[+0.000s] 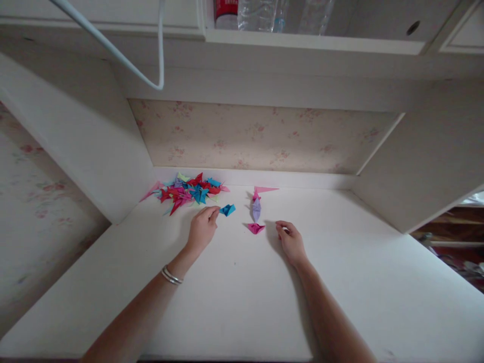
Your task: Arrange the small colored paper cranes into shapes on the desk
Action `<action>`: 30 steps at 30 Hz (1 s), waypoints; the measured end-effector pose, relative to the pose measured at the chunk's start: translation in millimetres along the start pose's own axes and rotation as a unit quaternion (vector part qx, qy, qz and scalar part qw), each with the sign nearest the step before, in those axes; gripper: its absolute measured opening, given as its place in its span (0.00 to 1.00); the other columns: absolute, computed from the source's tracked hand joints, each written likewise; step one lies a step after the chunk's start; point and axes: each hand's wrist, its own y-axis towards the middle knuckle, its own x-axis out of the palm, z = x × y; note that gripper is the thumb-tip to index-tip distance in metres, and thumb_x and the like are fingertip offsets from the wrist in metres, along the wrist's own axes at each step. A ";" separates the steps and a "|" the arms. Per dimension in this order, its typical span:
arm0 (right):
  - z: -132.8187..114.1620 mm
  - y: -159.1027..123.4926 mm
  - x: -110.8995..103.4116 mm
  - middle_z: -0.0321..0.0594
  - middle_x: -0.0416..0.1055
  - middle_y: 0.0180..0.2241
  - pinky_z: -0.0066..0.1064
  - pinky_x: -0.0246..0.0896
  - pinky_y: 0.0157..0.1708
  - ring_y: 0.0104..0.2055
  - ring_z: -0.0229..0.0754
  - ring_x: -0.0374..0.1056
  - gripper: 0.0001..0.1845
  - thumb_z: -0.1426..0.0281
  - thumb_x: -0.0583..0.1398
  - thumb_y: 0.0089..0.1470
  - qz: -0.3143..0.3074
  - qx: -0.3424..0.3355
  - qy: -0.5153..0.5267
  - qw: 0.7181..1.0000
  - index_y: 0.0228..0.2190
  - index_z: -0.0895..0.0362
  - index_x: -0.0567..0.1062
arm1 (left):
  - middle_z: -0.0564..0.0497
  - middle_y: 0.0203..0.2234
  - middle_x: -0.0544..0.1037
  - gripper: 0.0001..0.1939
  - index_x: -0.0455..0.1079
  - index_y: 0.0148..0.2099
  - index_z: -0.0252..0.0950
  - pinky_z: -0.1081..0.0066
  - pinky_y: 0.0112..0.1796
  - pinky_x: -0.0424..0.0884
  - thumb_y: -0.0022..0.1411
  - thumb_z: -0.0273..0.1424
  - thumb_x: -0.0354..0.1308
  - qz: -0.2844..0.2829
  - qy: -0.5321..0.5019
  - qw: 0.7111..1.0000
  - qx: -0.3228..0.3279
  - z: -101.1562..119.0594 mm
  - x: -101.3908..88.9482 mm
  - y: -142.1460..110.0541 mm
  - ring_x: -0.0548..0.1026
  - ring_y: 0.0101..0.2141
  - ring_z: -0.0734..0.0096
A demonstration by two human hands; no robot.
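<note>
Near the middle of the white desktop, my left hand (204, 225) pinches a blue folded paper crane (227, 209) by one pointed end, just over the surface. To its right, a short column of folded paper runs toward me: a pink crane (257, 192) with a long flat point, a lilac crane (256, 208), then a magenta crane (256, 228) nearest me. My right hand (291, 239) hovers beside the magenta crane, apart from it. Its fingers are loosely curled, with a gap between thumb and forefinger and nothing visible between them.
A heap of many-coloured paper cranes (185, 191) lies at the back left of the white desk (234, 302). Side panels (423, 151) flank the desk, and a shelf with plastic bottles (257, 15) hangs above. A white cable (113, 48) dangles at upper left.
</note>
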 end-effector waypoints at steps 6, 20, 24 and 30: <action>-5.2 -3.9 0.9 0.38 0.70 0.25 0.29 0.56 0.24 0.24 0.39 0.62 0.27 0.49 0.61 0.47 0.008 0.020 0.008 1.000 0.38 0.58 0.76 | 0.50 0.35 0.77 0.14 0.74 0.45 0.36 0.76 0.26 0.67 0.66 0.35 0.50 -0.073 -0.129 0.989 -0.018 30.7 20.3 -35.3 0.69 0.19 0.81; -39.0 -29.6 -3.6 0.35 0.64 0.20 0.29 0.49 0.24 0.24 0.37 0.57 0.22 0.54 0.61 0.53 -0.182 -0.034 0.061 0.981 0.42 0.58 0.78 | 0.54 0.25 0.78 0.11 0.76 0.39 0.36 0.78 0.24 0.65 0.62 0.36 0.56 -0.115 -0.159 0.978 -0.072 28.9 39.7 -51.9 0.70 0.20 0.79; -41.5 -33.7 -2.0 0.37 0.69 0.23 0.29 0.50 0.25 0.24 0.37 0.57 0.19 0.55 0.61 0.53 -0.206 -0.054 0.011 0.977 0.36 0.58 0.80 | 0.53 0.26 0.78 0.10 0.77 0.39 0.36 0.79 0.25 0.65 0.63 0.35 0.56 -0.112 -0.155 0.981 -0.035 30.5 42.5 -54.3 0.70 0.21 0.79; -42.8 -32.8 -3.1 0.35 0.66 0.20 0.28 0.47 0.23 0.22 0.35 0.54 0.20 0.54 0.59 0.54 -0.229 -0.065 -0.024 0.971 0.30 0.58 0.80 | 0.54 0.24 0.76 0.12 0.76 0.40 0.37 0.78 0.24 0.64 0.63 0.36 0.54 -0.118 -0.169 0.977 -0.054 27.9 45.7 -57.9 0.69 0.20 0.79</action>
